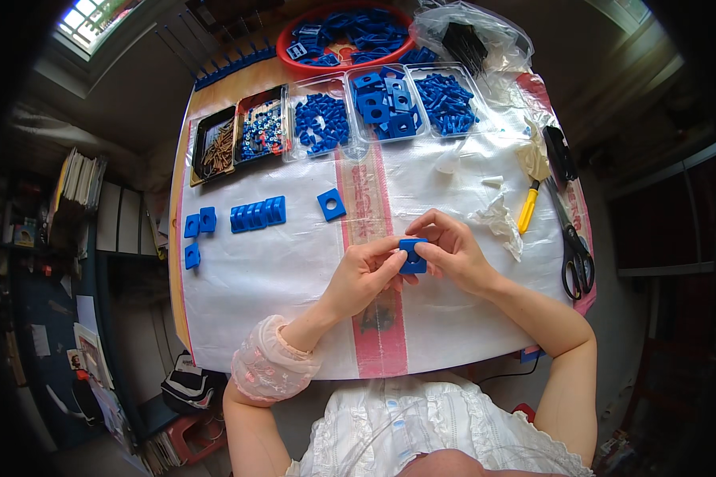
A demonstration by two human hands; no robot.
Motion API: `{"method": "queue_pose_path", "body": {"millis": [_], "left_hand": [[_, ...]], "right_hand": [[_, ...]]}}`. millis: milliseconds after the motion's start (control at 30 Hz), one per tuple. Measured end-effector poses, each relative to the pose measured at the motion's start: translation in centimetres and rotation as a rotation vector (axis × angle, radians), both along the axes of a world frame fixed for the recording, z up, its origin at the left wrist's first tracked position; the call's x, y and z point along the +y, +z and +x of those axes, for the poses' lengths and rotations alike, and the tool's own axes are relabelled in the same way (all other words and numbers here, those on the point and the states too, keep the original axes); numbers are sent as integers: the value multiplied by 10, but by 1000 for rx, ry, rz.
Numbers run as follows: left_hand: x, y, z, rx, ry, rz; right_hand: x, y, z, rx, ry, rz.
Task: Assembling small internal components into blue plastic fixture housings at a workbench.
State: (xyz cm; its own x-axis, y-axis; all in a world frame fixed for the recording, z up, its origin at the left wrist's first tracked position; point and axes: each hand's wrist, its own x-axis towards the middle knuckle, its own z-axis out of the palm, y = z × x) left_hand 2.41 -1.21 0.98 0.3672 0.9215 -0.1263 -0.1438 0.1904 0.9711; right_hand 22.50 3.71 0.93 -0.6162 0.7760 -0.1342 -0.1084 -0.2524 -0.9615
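Two hands meet over the red strip [378,238] that runs down the middle of the clear plastic sheet [278,270], and we take that strip as our marker. Our left hand [363,274] is curled, thumb and forefinger closed on the left edge of a small blue square block [412,256]. Our right hand [453,250] is curled the same way, fingertips pinching the block's right edge and top, the other fingers arched above it. The block sits just right of the strip, held between both hands above the sheet; we cannot tell whether it touches the sheet.

Just left of the strip, farther from us, one loose blue square piece with a round hole [331,204] lies flat. Farther left we see a row of blue pieces set side by side [258,215], and beyond it three single blue blocks [199,230] near the sheet's left edge. At the strip's far end stand clear trays of blue parts [390,103], with two dark trays [239,135] to their left and a red bowl of blue pieces [346,36] behind. Well to the right of the strip lie crumpled white scraps [497,219], a yellow-handled tool [528,207] and black scissors [573,238].
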Motion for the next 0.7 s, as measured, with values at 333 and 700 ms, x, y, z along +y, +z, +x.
{"method": "queue_pose_path", "body": {"millis": [333, 700], "left_hand": [[0, 0, 0, -13, -7, 3], [0, 0, 0, -10, -2, -4]], "right_hand": [[-1, 0, -1, 13, -11, 4], [0, 2, 0, 6, 2, 1]]}}
